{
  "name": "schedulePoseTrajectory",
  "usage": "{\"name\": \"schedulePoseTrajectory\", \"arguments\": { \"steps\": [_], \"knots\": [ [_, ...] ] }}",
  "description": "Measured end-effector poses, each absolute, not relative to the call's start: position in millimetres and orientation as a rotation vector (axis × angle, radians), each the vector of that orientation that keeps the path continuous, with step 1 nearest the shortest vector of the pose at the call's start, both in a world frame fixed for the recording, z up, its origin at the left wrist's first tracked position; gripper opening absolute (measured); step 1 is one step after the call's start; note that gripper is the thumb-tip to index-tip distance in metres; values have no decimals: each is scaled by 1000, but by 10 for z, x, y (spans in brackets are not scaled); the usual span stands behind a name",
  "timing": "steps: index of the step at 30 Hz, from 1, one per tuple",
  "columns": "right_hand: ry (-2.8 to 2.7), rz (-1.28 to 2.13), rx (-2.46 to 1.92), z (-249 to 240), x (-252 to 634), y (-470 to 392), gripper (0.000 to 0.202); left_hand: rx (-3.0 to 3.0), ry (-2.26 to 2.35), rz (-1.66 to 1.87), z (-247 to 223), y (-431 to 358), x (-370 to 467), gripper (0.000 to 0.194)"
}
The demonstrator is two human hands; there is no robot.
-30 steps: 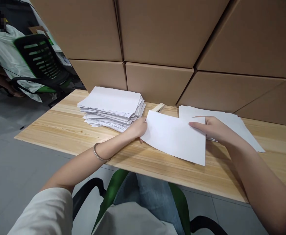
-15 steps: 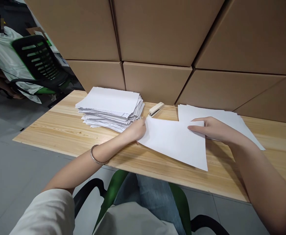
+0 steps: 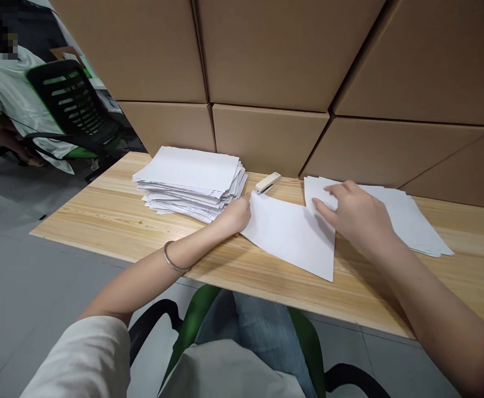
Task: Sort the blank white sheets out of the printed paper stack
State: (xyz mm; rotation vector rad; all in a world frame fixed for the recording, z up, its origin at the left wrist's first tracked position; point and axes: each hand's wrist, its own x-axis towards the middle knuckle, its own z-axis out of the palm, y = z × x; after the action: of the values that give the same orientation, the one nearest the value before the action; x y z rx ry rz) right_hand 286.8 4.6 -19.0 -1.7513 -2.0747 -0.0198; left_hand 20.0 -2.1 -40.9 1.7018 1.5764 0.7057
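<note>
White rectangular paper sheet [image 3: 289, 235]: my bare left hand [image 3: 237, 214] pinches its left edge; right hand [image 3: 360, 215], fingers loosely parted, grips nothing. Brown cardboard boxes [image 3: 269, 138] behind, contents hidden.

Soft light on your tabletop [image 3: 88, 221], your right hand [image 3: 358, 215] shadowing the sheet [image 3: 285, 232]! Upper right, your view fades dark.

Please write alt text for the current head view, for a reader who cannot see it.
A person's left hand grips white paper over a wooden table; the open right hand is near the paper's right edge. Nearby lie a thick paper stack, a cream stapler and fanned sheets.
</note>
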Motion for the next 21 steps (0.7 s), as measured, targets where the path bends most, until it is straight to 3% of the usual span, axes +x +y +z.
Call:
{"name": "schedulePoseTrajectory", "arguments": {
  "steps": [2, 6, 14, 21],
  "knots": [
    [-2222, -100, -1458, -226, 2655, 77, 58, 1827, 1601, 627, -402, 9, 208, 30],
    [-2529, 98, -1051, -393, 2253, 213, 70, 1908, 1609, 554, -399, 49, 216, 36],
    [-2506, 266, -1063, -647, 2036, 298, 62, 1801, 1587, 638, -408, 49, 224, 39],
    [-2544, 185, -1155, -600, 1988, 246, 63, 1789, 1673, 353, -318, -3, 245, 50]
  ]
}}
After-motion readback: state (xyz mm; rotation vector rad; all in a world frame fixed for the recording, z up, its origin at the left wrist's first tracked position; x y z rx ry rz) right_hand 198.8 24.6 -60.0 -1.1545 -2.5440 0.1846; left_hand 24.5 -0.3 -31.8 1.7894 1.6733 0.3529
